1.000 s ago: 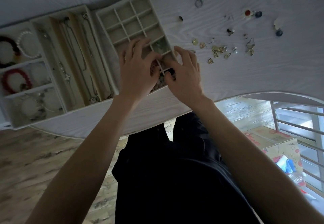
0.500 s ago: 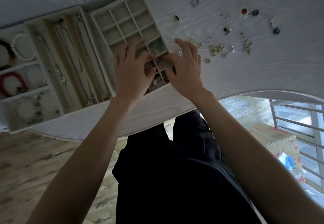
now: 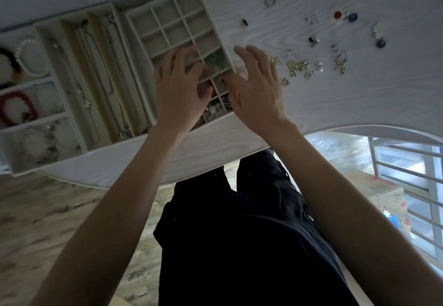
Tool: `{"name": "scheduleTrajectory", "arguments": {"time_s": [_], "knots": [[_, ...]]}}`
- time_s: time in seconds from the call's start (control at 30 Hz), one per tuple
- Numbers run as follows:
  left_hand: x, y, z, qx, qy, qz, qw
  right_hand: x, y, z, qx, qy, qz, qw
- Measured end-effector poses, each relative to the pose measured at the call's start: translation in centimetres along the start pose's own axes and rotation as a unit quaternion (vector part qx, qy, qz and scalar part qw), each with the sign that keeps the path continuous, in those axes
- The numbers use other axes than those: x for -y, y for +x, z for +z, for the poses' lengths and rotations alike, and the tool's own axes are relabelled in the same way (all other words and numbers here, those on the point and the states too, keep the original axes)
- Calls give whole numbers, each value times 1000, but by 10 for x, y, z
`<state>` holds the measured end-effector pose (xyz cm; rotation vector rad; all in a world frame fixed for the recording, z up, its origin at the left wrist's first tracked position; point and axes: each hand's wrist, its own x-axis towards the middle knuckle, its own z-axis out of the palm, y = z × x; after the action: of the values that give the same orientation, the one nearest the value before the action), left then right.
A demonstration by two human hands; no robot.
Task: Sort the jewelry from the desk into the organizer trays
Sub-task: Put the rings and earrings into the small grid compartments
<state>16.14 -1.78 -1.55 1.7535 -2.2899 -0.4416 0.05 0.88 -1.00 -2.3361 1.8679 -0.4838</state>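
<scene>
A cream grid tray lies on the white desk. Its far cells are bare; the near cells hold green, red, white and dark pieces. My left hand hovers over the near cells with its fingers bent down into them, fingertips hidden. My right hand is at the tray's right rim, fingers straight and spread, thumb by the near cells. Loose gold earrings lie just right of that hand. Farther back lie a ring, a red stud and blue pieces.
A long-slot tray with necklaces sits left of the grid tray. At the far left is a tray with bracelets. A cardboard box and a white railing are below the desk at right.
My right hand's fingers have straightened and spread away from my left hand, which they had met over the near cells. My left hand stays over the same cells.
</scene>
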Motion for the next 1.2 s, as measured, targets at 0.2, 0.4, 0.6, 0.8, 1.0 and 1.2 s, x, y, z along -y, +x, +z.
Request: {"name": "scheduleTrajectory", "arguments": {"time_s": [0.2, 0.4, 0.6, 0.8, 1.0, 1.2], "knots": [[-2, 1, -1, -16, -8, 7, 1000, -1, 6, -4, 3, 26, -18, 1000], [-2, -1, 0, -23, -40, 24, 999, -9, 6, -4, 38, -5, -22, 999], [-5, -2, 1, 1, -20, 59, 998, -9, 2, -8, 15, 2, -6, 1000], [-14, -1, 6, 25, 0, 64, 998, -11, 2, -8, 78, -15, -18, 997], [-19, -1, 9, 27, 17, 43, 999, -16, 10, -9, 70, -25, -23, 997], [-22, 0, 10, 18, 7, 34, 999, -17, 14, -16, 68, -25, -53, 996]]}}
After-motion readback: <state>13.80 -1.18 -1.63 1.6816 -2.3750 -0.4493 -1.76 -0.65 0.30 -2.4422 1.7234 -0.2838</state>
